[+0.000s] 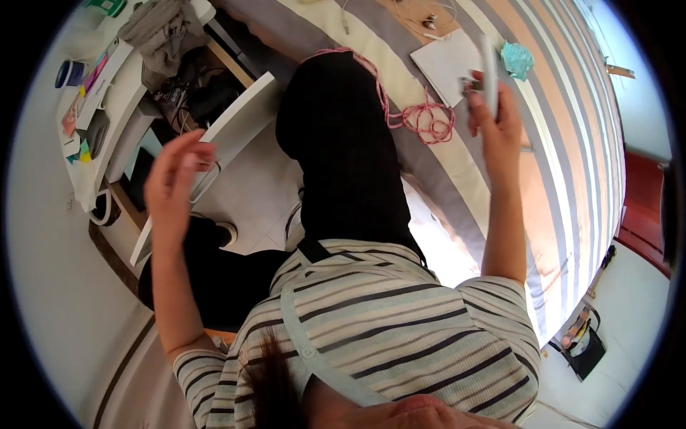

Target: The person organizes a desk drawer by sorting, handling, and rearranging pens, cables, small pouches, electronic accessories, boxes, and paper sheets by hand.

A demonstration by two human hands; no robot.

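Note:
My right hand (499, 120) is raised over the bed, closed on a slim white object (489, 68) seen nearly edge-on. A small dark, shiny item (469, 87) shows by its fingers; motion blur hides what it is. My left hand (177, 171) is by the white front of an open drawer (239, 107), with loosely bent fingers apart and nothing visible in them. Whether it touches the drawer front, I cannot tell. A handle (207, 184) sits on that front. Inside the drawer lie dark items and cables (207, 96).
On the striped bed (564, 179) lie a pink cord (429, 123), a white flat sheet or box (446, 63), a crumpled teal item (517, 59) and earphones (430, 23). A white desk (114, 136) at left carries a grey cloth (161, 36) and a tape roll (70, 74).

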